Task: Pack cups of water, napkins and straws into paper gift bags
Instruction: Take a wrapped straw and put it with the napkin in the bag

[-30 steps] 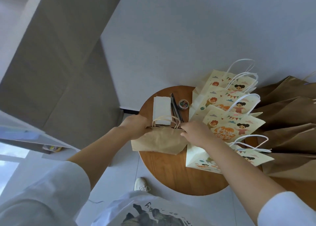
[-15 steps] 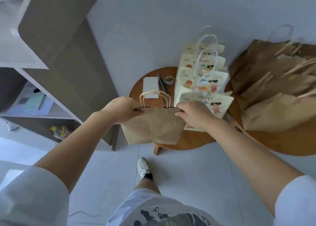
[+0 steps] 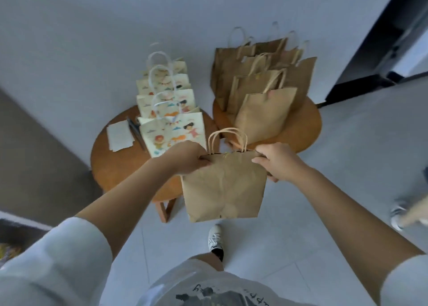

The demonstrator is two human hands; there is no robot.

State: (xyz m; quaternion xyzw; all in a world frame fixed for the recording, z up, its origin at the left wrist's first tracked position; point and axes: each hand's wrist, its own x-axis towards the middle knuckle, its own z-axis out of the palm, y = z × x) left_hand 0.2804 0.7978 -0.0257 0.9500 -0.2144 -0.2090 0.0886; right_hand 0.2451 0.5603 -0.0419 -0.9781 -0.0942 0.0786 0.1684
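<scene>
**Item: brown bag, carried two-handed**

Plain brown kraft paper gift bag [image 3: 223, 185]: centre, hanging over pale tiled floor [image 3: 335, 166]. Left hand [image 3: 185, 158] pinches its 9 o'clock rim corner. Right hand [image 3: 276, 161] grips the 3 o'clock corner, likely keeping it upright. Cream cartoon-printed paper bags [image 3: 172, 132] stand at 11 o'clock. Matching brown bags [image 3: 266, 118] stand at 1 o'clock, probably its destination.

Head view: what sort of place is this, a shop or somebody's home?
Probably a plain room indoors, perhaps a home; I can't be sure. Two round wooden tables stand against a bare wall on a tiled floor, loaded with rows of cartoon gift bags and brown paper bags.
</scene>
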